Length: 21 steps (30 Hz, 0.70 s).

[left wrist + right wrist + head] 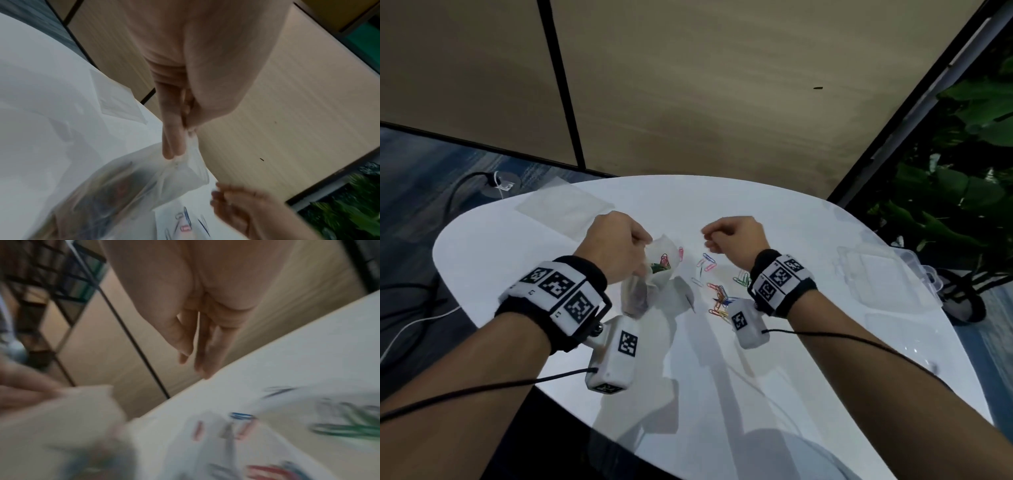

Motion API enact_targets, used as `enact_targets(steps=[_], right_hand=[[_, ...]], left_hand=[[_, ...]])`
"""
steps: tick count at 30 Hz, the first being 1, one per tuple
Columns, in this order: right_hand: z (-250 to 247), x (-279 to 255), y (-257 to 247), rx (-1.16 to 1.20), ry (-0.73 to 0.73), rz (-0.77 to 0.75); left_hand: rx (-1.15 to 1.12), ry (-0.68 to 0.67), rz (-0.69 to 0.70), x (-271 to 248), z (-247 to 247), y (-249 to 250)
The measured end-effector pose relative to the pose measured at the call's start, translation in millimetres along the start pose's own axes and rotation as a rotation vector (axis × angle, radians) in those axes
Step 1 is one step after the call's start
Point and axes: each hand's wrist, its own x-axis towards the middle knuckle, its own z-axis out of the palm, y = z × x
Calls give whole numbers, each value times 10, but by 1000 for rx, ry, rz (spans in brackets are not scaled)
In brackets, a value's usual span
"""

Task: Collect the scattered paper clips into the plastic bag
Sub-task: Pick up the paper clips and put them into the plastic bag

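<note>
My left hand point(635, 240) pinches the rim of a clear plastic bag point(659, 270) and holds it up over the white table point(808, 233); in the left wrist view the fingers point(171, 146) clamp the bag point(127, 183). A few coloured clips lie inside the bag. My right hand point(710, 238) hovers just right of the bag's mouth, fingers loosely bent, with nothing seen in it point(195, 356). Scattered paper clips point(717, 296) lie on the table below the right wrist, more of them point(707, 262) sit nearer the bag, and a green bunch point(349, 426) is blurred.
A clear plastic box point(883, 277) with its lid sits at the table's right side. A clear flat sheet point(565, 207) lies at the far left. Plants point(962, 192) stand beyond the right edge. Cables point(458, 195) run on the floor at left.
</note>
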Motion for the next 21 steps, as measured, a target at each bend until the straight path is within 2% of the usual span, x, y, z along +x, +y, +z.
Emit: enact_targets(steps=[2,4,5,8,10,14,17,21], right_hand=[[-10,228,309,-327,-9,83],[73,374,565,-584,-121,194],[134,432,660,-678,-159,197],[379,471,741,-909,-235,55],[534,391,676,-897,-254,-55],[696,70,570,-1068,-466,-353],[531,-216,676,-1209,-565,-466],[111,-610,979,-1339,-482,-506]], left_hand=[[-24,7,-21,3,-105,-90],[-25,9,-31,0,-183,-153],[-19,11,-34,2,-210,-167],[-18,14,-31,-4,-257,-153],[-14,16,-22,-4,-255,-124],[0,-3,-17,2,-219,-79],[13,-14,-21,6,-192,-60],[48,-43,-32,4,-135,-22]])
